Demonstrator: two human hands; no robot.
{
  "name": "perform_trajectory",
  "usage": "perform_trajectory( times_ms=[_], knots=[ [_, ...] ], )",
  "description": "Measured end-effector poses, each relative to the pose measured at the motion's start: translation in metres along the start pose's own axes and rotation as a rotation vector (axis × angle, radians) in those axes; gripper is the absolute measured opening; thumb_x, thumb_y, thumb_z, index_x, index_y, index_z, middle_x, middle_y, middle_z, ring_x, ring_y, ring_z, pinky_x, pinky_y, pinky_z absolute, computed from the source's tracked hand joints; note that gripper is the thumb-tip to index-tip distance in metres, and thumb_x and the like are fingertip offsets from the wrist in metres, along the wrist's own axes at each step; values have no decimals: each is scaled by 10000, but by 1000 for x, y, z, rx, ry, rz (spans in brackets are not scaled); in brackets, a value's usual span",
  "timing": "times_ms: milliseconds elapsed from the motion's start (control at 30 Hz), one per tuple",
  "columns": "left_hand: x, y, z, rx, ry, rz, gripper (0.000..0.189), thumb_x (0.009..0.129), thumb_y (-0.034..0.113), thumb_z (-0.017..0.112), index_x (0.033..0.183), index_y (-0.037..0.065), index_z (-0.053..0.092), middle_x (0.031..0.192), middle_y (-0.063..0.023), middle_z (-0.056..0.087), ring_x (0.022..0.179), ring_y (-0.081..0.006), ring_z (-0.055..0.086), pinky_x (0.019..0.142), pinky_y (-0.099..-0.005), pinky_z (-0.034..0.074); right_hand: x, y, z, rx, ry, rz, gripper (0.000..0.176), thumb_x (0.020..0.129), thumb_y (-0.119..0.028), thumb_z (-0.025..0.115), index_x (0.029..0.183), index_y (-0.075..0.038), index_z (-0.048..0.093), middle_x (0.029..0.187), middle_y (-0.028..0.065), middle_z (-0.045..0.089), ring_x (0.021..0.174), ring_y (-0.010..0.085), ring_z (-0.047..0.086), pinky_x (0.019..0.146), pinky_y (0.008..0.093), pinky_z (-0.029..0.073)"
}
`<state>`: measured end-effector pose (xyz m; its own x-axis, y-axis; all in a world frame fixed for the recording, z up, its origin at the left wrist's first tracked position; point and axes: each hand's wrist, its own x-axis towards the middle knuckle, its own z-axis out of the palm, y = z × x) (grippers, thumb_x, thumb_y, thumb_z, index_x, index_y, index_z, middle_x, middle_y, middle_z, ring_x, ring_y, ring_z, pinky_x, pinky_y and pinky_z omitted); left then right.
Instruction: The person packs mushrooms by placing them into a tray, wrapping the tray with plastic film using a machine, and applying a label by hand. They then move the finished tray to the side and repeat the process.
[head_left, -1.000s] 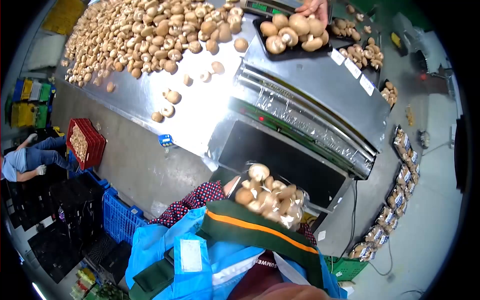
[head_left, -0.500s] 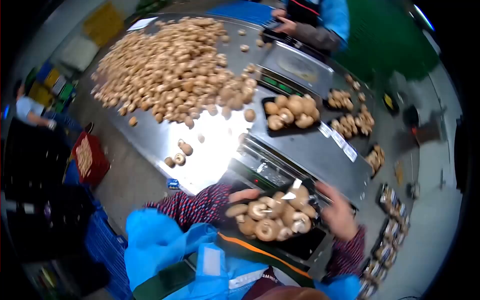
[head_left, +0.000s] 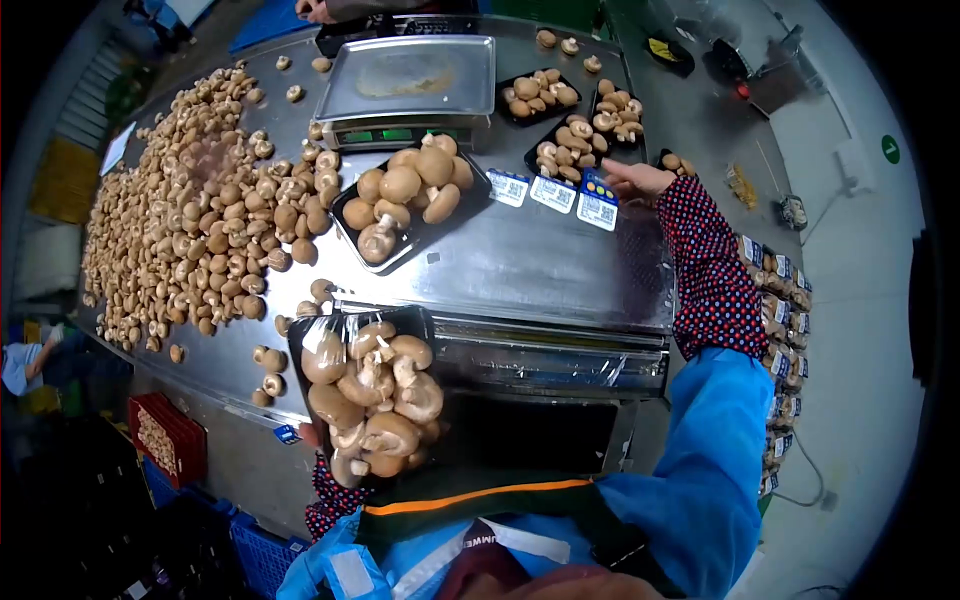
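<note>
A black tray of large brown mushrooms (head_left: 385,400), with clear film over part of it, is held up at the left by my left hand (head_left: 311,436), which is mostly hidden behind it. My right hand (head_left: 638,182) reaches to the far right, its fingers at the rightmost of three printed labels (head_left: 598,202) on the metal table (head_left: 480,265). Whether the fingers pinch that label is hard to tell. Beyond the held tray stands another black tray with mushrooms (head_left: 408,190). The film wrapping machine (head_left: 540,355) lies just in front of my body.
A large heap of mushrooms (head_left: 210,220) covers the table's left. A scale (head_left: 410,80) stands at the back, beside smaller filled trays (head_left: 540,95). Packed trays (head_left: 785,350) are stacked at the right. A co-worker's hand (head_left: 315,10) shows at the top; red crates (head_left: 165,438) stand lower left.
The view has turned right. The tray of mushrooms, earlier between both hands, is now at the left with my left hand. My right hand has left it and reached out to the labels.
</note>
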<state>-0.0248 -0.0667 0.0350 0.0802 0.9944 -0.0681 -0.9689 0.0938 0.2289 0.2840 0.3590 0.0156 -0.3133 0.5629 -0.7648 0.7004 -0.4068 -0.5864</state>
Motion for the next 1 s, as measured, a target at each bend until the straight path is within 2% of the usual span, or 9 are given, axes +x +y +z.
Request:
perform_trajectory(
  times_ms=[167, 233, 267, 367, 533, 633, 800, 900, 1000],
  knots=[
    [7, -4, 18, -25, -105, 114, 477, 798, 218, 564, 1207, 84, 360, 1132, -130, 409, 936, -200, 477, 637, -252, 436, 20, 33, -6, 12, 44, -631, 358, 778, -209, 676, 1078, -24, 616, 933, 60, 645, 839, 136, 590, 770, 274, 465],
    [10, -4, 33, -44, -208, 203, 479, 786, 194, 588, 1196, 92, 363, 1124, -130, 402, 911, -197, 482, 607, -246, 443, -42, 20, 51, -490, 691, -879, 137, 790, -120, 624, 891, -27, 627, 832, 89, 621, 781, 212, 598, 848, 320, 451],
    [11, -2, 40, -50, -261, 245, 481, 780, 182, 600, 1191, 96, 365, 1120, -131, 398, 898, -195, 485, 591, -243, 446, -67, 16, 73, -973, 881, -1281, 49, 766, -65, 611, 797, -29, 596, 754, 102, 568, 756, 255, 571, 922, 403, 410],
    [13, 5, 60, -88, -375, 332, 493, 762, 147, 637, 1174, 108, 370, 1107, -132, 387, 861, -191, 493, 545, -234, 457, -123, 28, 122, -816, 931, -1218, 83, 758, -23, 614, 841, -19, 613, 733, 103, 551, 754, 270, 544, 962, 423, 363],
    [18, 5, 47, -42, -453, 354, 564, 752, 227, 633, 1217, 93, 342, 1122, -153, 381, 893, -198, 500, 575, -237, 484, -215, 26, 115, -46, 882, -1210, 127, 823, -24, 572, 949, -12, 570, 872, 33, 557, 789, 116, 529, 709, 216, 414],
    [8, 1, 56, 30, -378, 208, 543, 854, 390, 533, 1238, 59, 336, 1126, -183, 409, 866, -201, 537, 571, -258, 497, -288, -11, 162, 180, 236, -1084, 193, 806, -4, 576, 994, -21, 538, 896, 36, 561, 801, 110, 551, 731, 219, 436],
    [-14, -22, 46, -155, 28, 45, 764, 845, 617, 324, 1388, 83, 259, 1384, -222, 315, 1260, -351, 362, 1031, -479, 331, -279, -30, 281, 99, -145, -956, 347, 711, -51, 704, 1011, -7, 536, 881, 40, 549, 723, 120, 552, 658, 204, 463],
    [-29, -35, 23, 183, 73, -50, 757, 846, 585, 319, 1383, 56, 256, 1354, -226, 355, 1232, -346, 403, 1022, -469, 340, -245, -15, 308, -37, 194, -1027, 524, 699, -67, 731, 1160, -9, 488, 974, 79, 510, 794, 143, 534, 688, 242, 474],
    [-31, -43, 7, -368, -108, -181, 716, 859, 572, 320, 1369, 71, 289, 1327, -194, 410, 1187, -337, 451, 999, -470, 360, -243, -2, 316, -183, 965, -1247, 661, 679, -111, 743, 1259, -36, 435, 1168, 147, 479, 1099, 263, 469, 879, 380, 423]
  ],
)
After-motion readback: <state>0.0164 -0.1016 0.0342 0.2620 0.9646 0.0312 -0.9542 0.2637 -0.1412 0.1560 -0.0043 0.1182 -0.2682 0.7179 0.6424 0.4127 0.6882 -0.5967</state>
